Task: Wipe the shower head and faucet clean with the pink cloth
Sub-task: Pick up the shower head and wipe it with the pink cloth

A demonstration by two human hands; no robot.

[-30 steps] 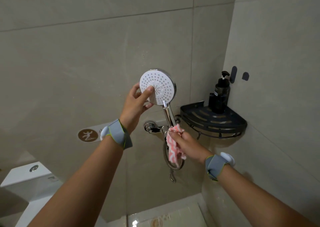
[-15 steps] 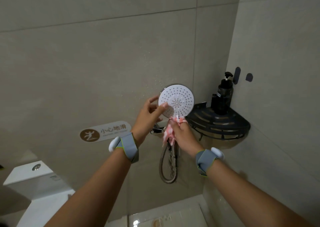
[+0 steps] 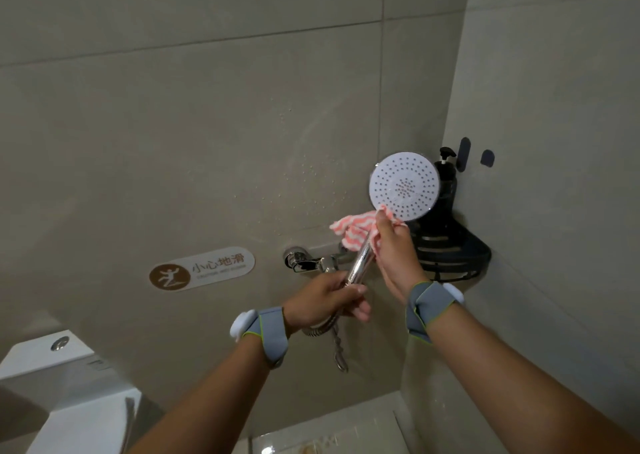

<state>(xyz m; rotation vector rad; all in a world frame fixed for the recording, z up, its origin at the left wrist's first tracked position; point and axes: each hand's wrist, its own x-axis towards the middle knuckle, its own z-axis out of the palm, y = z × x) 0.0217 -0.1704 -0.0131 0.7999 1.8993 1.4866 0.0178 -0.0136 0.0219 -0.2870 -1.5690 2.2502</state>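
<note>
Head view: left hand (image 3: 325, 298) grips shower head (image 3: 403, 185) handle; right hand (image 3: 393, 246) pinches pink cloth (image 3: 353, 232) (hiding shelf (image 3: 460, 256)).

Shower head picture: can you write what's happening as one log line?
left hand: grips shower head handle | right hand: presses pink cloth under the head | faucet: untouched

The shower head (image 3: 404, 185) is held before the corner shelf (image 3: 450, 256); the faucet (image 3: 306, 261) is mounted to its lower left.
</note>
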